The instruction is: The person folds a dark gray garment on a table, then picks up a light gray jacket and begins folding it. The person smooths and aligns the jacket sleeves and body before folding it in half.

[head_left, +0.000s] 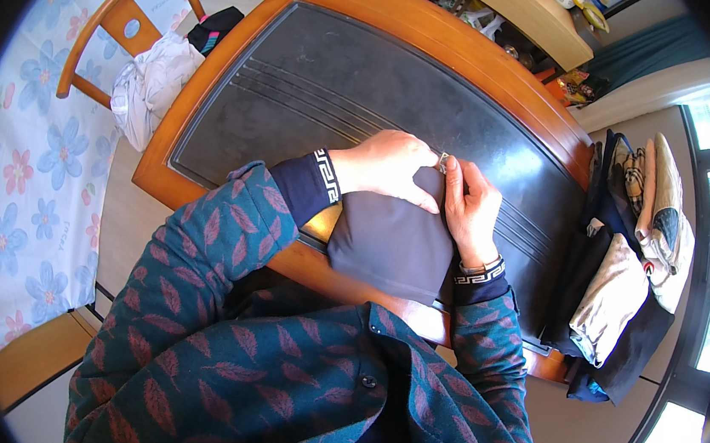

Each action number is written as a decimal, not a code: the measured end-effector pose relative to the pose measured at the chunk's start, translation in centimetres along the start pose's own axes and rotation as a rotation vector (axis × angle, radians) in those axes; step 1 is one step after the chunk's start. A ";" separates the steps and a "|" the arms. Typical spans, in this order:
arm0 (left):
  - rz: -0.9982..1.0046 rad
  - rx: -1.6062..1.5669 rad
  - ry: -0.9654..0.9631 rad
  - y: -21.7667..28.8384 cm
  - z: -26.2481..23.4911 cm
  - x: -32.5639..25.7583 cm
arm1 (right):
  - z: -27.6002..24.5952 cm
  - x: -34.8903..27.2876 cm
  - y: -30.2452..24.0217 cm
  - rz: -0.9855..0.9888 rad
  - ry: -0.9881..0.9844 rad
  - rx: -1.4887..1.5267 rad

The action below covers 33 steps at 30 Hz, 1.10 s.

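Observation:
A dark grey garment (391,242) hangs over the near edge of the table, its lower hem spread out toward me. My left hand (388,167) is closed on its upper edge, the thumb reaching down over the cloth. Close beside it, my right hand (472,207) pinches the upper right corner, its thumb and fingers pressed together. A small pale, shiny bit (444,162) shows between the two hands; I cannot make out what it is. The garment's kind is unclear, as the hands cover its top.
Beneath lies a wooden table (209,54) with a black inlaid top. Several folded clothes (623,281) are stacked at its right end. To the left, a wooden chair (122,24) holds white cloth (152,87). Shelves with packages (529,16) stand beyond, and windows line the right.

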State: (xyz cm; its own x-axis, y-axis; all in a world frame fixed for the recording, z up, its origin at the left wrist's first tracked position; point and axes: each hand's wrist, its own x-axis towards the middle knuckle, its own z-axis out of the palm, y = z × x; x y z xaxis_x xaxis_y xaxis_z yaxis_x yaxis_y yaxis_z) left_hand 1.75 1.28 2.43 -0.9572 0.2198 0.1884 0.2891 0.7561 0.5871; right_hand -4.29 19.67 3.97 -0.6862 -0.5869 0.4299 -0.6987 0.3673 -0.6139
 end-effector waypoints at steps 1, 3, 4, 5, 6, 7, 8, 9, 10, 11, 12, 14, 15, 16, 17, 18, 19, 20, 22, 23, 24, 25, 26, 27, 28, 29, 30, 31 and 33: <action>-0.011 -0.005 -0.007 0.0 -0.1 0.0 | 0.0 0.0 0.0 -0.004 0.014 0.015; -0.031 -0.008 -0.016 -0.1 -0.2 0.1 | 0.0 0.0 0.0 -0.003 0.034 0.032; -0.041 -0.012 -0.004 -0.1 -0.3 0.1 | 0.0 0.0 0.1 0.003 0.040 0.034; -0.047 -0.015 0.007 -0.2 -0.4 0.2 | -0.1 0.1 0.2 0.014 0.041 0.030; -0.047 -0.018 0.021 -0.2 -0.4 0.2 | -0.1 0.2 0.4 0.003 0.052 0.025; -0.051 -0.029 0.073 -0.3 -0.5 0.2 | -0.2 0.2 0.6 -0.001 0.060 0.014; -0.048 -0.040 0.129 -0.4 -0.6 0.2 | -0.2 0.3 0.9 -0.004 0.068 0.003; -0.045 -0.052 0.184 -0.5 -0.7 0.2 | -0.2 0.4 1.2 -0.074 0.092 0.001; -0.076 -0.073 0.202 -0.6 -0.8 0.2 | 0.0 0.5 1.5 -0.073 0.122 0.000; -0.107 -0.093 0.220 -0.7 -0.9 0.2 | 0.2 0.6 1.8 -0.077 0.162 0.002; -0.139 -0.114 0.238 -0.8 -1.1 0.2 | 0.4 0.6 2.0 -0.082 0.202 0.003; -0.178 -0.095 0.300 -0.7 -1.3 0.2 | 0.4 0.4 2.5 0.107 0.104 0.136; -0.210 -0.101 0.311 -0.7 -1.4 0.3 | 0.4 0.3 2.6 0.218 0.048 0.254; -0.244 -0.106 0.318 -0.7 -1.6 0.3 | 0.4 0.2 2.7 0.366 -0.009 0.369; -0.278 -0.137 0.317 -0.6 -1.7 0.3 | 0.2 0.2 2.7 0.367 -0.050 0.413; -0.291 -0.114 0.319 -0.5 -1.8 0.2 | 0.2 0.1 2.6 0.305 -0.055 0.372; -0.296 -0.092 0.326 -0.4 -1.8 0.2 | 0.2 0.1 2.4 0.250 -0.053 0.333; -0.299 -0.068 0.332 -0.4 -1.8 0.2 | 0.2 0.1 2.2 0.191 -0.051 0.297; -0.295 -0.060 0.335 -0.5 -1.7 0.2 | 0.1 0.3 1.7 0.181 -0.036 0.268; -0.293 -0.056 0.336 -0.6 -1.6 0.2 | 0.0 0.3 1.5 0.181 -0.033 0.248; -0.266 -0.066 0.373 -0.7 -1.4 0.2 | -0.2 0.3 1.3 0.173 -0.025 0.230; -0.239 -0.077 0.409 -0.8 -1.2 0.2 | -0.2 0.3 1.1 0.170 -0.016 0.214; -0.213 -0.087 0.446 -0.9 -1.1 0.3 | -0.3 0.2 0.9 0.158 -0.003 0.200; -0.226 -0.107 0.418 -1.1 -1.1 0.3 | -0.3 0.2 0.7 0.143 0.010 0.188; -0.240 -0.126 0.391 -1.2 -1.2 0.3 | -0.3 0.2 0.5 0.126 0.026 0.172; -0.253 -0.146 0.363 -1.3 -1.3 0.4 | -0.3 0.2 0.4 0.105 0.042 0.159; -0.260 -0.167 0.320 -1.4 -1.5 0.4 | -0.3 0.2 0.4 0.083 0.057 0.145; -0.267 -0.187 0.277 -1.4 -1.7 0.4 | -0.4 0.1 0.3 0.079 0.063 0.145; -0.269 -0.257 0.200 -1.4 -2.3 0.4 | -0.4 0.1 0.3 0.070 0.074 0.146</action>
State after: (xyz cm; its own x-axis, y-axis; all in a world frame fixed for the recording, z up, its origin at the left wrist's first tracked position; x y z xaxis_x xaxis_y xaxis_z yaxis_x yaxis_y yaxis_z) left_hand 0.99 -1.16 3.49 -0.9848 -0.1074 0.1362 0.0478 0.5867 0.8084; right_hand -4.65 20.04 4.13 -0.7489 -0.5069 0.4269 -0.6156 0.2936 -0.7313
